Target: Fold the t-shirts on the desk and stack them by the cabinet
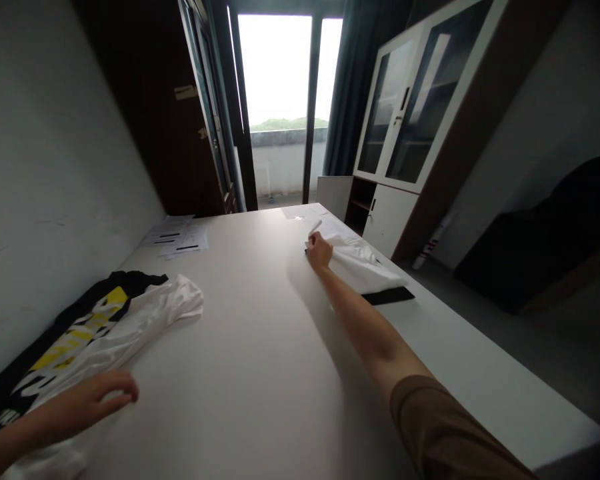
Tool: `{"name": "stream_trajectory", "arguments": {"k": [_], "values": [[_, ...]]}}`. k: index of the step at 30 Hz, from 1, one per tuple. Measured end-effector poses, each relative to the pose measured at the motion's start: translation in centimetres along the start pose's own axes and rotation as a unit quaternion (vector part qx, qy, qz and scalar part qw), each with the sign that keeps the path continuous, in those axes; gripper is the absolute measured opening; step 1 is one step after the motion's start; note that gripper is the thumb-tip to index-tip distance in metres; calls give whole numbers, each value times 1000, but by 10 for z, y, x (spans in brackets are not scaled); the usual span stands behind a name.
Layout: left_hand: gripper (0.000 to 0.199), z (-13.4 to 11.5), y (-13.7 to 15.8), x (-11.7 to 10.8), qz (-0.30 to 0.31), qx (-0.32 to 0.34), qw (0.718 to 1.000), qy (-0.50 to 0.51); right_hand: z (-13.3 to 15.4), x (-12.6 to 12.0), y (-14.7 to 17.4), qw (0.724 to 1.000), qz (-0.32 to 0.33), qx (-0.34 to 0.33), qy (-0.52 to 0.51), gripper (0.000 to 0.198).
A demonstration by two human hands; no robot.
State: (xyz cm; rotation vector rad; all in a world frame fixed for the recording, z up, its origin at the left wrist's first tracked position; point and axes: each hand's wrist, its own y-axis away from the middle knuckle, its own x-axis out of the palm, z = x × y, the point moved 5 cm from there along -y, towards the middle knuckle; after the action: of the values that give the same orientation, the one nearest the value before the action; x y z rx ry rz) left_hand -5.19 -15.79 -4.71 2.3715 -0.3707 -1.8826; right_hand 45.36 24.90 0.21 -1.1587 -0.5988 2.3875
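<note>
My right hand [320,252] reaches far across the table, its fingers closed at the left edge of a folded white garment [365,263]. A slim white piece [316,227] sticks up from the fingers; whether it is cloth or a separate stick I cannot tell. Black fabric [389,295] shows beneath the white garment. At the lower left, my left hand [107,393] hovers with loosely curved fingers, thumb apart and nothing held. Below and beyond it lies a white T-shirt [150,320], beside a black garment with a yellow and white print [80,337].
Printed papers [183,237] lie at the table's far left, and another sheet [300,212] at its far end. The white table [240,333] meets the wall on the left. Beyond its right edge stands a glass-door cabinet [405,183] with one lower door open.
</note>
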Motion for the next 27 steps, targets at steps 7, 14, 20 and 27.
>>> {"name": "stream_trajectory", "arguments": {"k": [7, 14, 20, 27], "values": [[62, -14, -163, 9, -61, 24, 997, -32, 124, -8, 113, 919, 141, -253, -267, 23], [54, 53, -222, -70, -157, -228, 961, -26, 150, -55, 270, 657, 462, -483, -349, 17], [44, -64, -277, -34, -130, -20, 991, -12, 136, -44, 262, 667, 475, -348, -457, 23], [46, -252, -288, 47, -163, 242, 956, -40, 34, -3, 139, 908, 120, 21, -402, 28]]}}
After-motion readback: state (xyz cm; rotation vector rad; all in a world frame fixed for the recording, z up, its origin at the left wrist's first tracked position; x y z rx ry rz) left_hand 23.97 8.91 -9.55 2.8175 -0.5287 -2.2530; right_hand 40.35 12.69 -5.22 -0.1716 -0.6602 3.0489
